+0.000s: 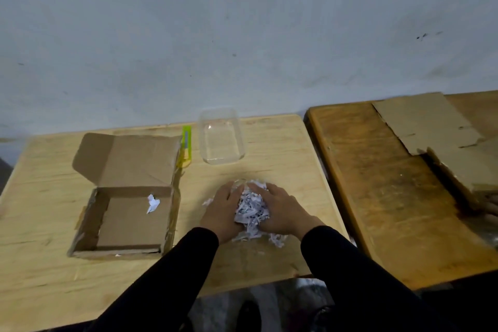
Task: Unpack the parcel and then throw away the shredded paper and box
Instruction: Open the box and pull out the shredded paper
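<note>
Black sleeves (pixel 167 277) nearest; left hand (pixel 219 211) and right hand (pixel 283 210) cupped around shredded paper (pixel 250 206) pile, mid-table (pixel 40 291), toward right edge. Cardboard box (pixel 129 197) open at left, one scrap inside. Step: gathering shreds. Next, likely: compress, lift without spilling.

Hidden and cut-off parts
Both hands cover most of the shredded paper (pixel 252 207); something clear under it, can't tell what. Flat cardboard (pixel 431 127) cut off at right edge.
</note>
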Demonstrator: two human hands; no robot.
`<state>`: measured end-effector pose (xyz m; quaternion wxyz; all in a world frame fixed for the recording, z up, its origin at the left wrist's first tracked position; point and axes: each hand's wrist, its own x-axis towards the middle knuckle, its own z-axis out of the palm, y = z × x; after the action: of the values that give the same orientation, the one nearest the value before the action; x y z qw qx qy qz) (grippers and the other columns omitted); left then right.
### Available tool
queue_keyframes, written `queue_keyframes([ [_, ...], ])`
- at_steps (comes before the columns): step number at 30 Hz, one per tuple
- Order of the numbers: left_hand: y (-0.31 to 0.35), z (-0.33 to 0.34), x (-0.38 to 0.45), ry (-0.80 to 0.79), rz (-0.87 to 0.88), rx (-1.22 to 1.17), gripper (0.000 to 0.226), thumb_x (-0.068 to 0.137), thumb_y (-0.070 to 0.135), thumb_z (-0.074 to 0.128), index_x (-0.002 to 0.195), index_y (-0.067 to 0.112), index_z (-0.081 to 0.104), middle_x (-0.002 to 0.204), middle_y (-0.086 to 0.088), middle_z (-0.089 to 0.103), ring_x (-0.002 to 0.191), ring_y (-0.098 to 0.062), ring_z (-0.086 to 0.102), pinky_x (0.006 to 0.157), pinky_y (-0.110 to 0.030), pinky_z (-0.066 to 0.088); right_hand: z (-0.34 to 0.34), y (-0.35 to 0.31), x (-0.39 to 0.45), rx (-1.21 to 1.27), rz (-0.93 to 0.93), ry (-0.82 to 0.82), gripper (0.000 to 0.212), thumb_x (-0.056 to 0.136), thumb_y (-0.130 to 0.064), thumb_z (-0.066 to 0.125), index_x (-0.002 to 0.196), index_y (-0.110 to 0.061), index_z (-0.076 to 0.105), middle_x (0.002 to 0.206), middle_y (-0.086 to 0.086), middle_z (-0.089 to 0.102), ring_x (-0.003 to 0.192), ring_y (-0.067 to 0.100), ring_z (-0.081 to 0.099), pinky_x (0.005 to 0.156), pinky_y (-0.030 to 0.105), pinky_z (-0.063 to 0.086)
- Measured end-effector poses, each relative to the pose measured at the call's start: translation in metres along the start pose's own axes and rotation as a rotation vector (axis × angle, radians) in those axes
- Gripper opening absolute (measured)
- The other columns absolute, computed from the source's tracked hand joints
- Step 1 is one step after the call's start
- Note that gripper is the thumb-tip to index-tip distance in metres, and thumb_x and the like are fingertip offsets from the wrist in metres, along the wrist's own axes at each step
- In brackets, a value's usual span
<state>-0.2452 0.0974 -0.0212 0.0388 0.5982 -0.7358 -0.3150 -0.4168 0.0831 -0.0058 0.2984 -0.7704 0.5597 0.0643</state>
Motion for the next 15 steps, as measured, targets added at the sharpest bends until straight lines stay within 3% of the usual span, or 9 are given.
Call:
queue_keyframes([
  [4, 0.004, -0.018, 0.001, -0.070, -0.052, 0.079, 0.100, 0.073, 0.038, 0.073, 0.148, 0.024, 0.008, 0.158, -0.005, -0.003, 0.145, -0.022, 0.000, 0.117, -0.037, 0.016, -0.020, -0.007, -0.004, -0.025, -0.016, -0.004, 0.093, 0.075, -0.047, 0.064, 0.142, -0.048, 0.000, 0.157, 0.007, 0.014, 0.143, 0.027, 0.017, 0.113, 0.051, 0.022],
  [10, 0.009, -0.046, 0.004, -0.065, -0.069, 0.132, 0.082, 0.083, 0.036, 0.063, 0.147, 0.019, 0.016, 0.156, -0.005, 0.016, 0.143, -0.021, 0.012, 0.117, -0.037, 0.020, -0.052, -0.027, -0.005, -0.012, 0.011, 0.027, 0.063, 0.096, -0.046, 0.036, 0.148, -0.019, 0.015, 0.158, 0.003, 0.011, 0.144, 0.018, 0.015, 0.117, 0.034, 0.018],
  [15, 0.009, -0.071, -0.004, -0.063, -0.090, 0.169, 0.065, 0.091, 0.026, 0.050, 0.147, 0.013, 0.018, 0.154, -0.007, 0.022, 0.140, -0.022, 0.022, 0.114, -0.033, 0.024, -0.061, -0.050, -0.005, -0.064, 0.016, 0.023, 0.053, 0.100, -0.038, 0.030, 0.143, -0.008, 0.029, 0.153, 0.010, 0.029, 0.138, 0.024, 0.029, 0.111, 0.035, 0.028],
])
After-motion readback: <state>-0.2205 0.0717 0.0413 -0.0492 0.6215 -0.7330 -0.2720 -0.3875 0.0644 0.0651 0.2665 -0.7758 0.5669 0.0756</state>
